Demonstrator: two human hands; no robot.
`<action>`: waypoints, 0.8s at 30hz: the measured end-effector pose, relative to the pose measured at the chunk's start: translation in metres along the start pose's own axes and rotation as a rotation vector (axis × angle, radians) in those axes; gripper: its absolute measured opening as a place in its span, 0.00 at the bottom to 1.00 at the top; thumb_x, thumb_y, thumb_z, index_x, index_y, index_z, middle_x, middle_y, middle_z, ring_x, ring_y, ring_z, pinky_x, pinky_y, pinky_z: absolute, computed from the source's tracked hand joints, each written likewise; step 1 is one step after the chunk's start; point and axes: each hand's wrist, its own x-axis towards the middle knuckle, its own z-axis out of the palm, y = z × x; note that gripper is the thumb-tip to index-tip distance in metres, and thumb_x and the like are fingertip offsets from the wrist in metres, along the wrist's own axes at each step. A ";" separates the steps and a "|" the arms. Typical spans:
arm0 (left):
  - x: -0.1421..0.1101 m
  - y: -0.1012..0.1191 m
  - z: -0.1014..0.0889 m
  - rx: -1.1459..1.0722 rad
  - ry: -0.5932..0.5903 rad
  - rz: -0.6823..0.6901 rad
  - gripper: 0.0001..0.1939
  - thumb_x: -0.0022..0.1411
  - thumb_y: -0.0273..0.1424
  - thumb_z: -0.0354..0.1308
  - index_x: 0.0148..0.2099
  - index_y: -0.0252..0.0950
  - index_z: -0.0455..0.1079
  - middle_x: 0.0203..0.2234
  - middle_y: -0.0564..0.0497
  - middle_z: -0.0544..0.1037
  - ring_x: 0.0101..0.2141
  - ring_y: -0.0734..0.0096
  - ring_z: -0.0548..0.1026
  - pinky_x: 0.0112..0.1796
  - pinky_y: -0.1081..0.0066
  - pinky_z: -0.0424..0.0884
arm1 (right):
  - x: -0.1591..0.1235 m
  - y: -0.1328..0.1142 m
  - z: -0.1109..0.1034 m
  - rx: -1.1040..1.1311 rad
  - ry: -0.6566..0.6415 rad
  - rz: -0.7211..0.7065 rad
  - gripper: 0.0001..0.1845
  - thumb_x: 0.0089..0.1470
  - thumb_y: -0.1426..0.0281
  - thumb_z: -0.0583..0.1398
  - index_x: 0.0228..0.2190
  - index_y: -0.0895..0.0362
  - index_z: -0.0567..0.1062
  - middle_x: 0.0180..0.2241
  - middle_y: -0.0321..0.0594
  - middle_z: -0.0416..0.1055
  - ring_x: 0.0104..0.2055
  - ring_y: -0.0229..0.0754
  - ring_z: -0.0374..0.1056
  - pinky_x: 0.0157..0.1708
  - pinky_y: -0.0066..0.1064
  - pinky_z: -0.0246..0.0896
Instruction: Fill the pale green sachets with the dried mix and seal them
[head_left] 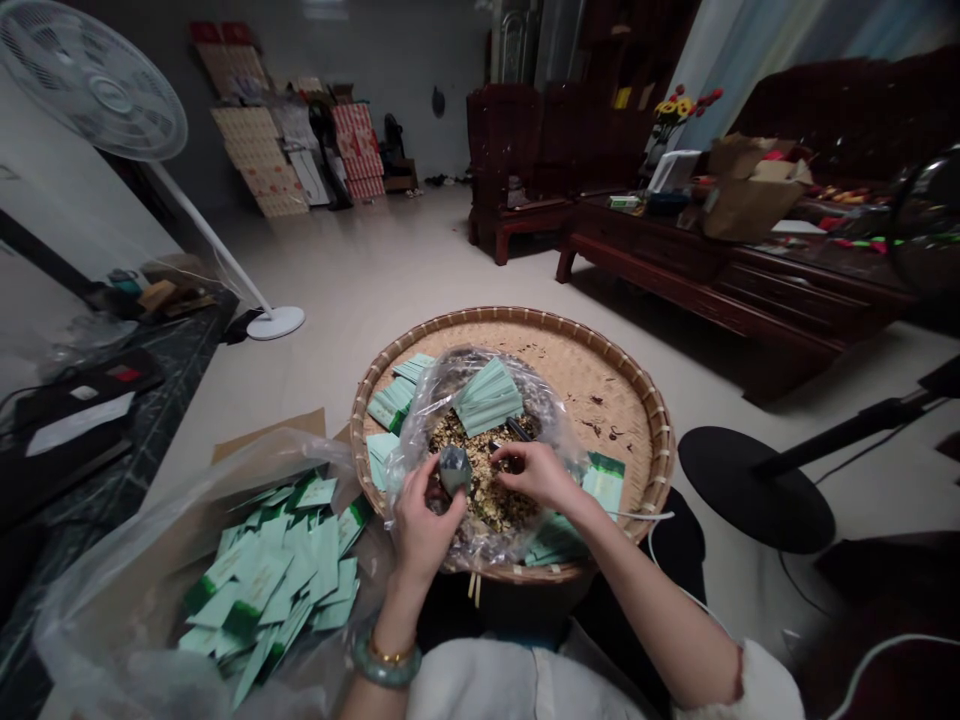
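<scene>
Left grip (424, 522) around pouch (455, 469), right grip (541, 474) near

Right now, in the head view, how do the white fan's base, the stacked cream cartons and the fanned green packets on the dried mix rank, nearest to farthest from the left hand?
From the left hand:
1. Fanned green packets: just ahead, slightly right, on the dried mix.
2. White fan's base: beyond the tray, ahead to the left.
3. Stacked cream cartons: farthest, back left.

A dark wooden chair (504, 140) and low table (675, 250) stand on a pale floor (390, 260).
</scene>
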 end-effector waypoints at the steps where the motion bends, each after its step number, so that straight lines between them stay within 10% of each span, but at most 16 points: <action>1: 0.001 0.003 0.000 0.036 -0.010 0.047 0.24 0.51 0.29 0.60 0.53 0.35 0.67 0.40 0.44 0.76 0.33 0.66 0.76 0.35 0.66 0.76 | -0.001 -0.004 -0.006 0.038 0.013 0.000 0.11 0.43 0.74 0.61 0.33 0.58 0.78 0.31 0.37 0.77 0.30 0.39 0.69 0.31 0.28 0.62; 9: 0.006 0.019 0.008 0.199 -0.065 0.316 0.25 0.52 0.24 0.58 0.54 0.36 0.66 0.43 0.44 0.76 0.45 0.58 0.72 0.46 0.55 0.71 | -0.016 -0.063 -0.056 0.020 0.047 -0.148 0.10 0.46 0.73 0.61 0.34 0.55 0.78 0.30 0.36 0.76 0.29 0.37 0.68 0.29 0.28 0.61; 24: 0.003 0.018 0.012 0.200 -0.129 0.344 0.25 0.53 0.23 0.59 0.54 0.35 0.65 0.45 0.44 0.75 0.46 0.58 0.70 0.48 0.56 0.69 | -0.012 -0.086 -0.049 -0.346 -0.112 -0.310 0.18 0.45 0.83 0.57 0.38 0.57 0.76 0.35 0.42 0.74 0.38 0.44 0.70 0.37 0.31 0.62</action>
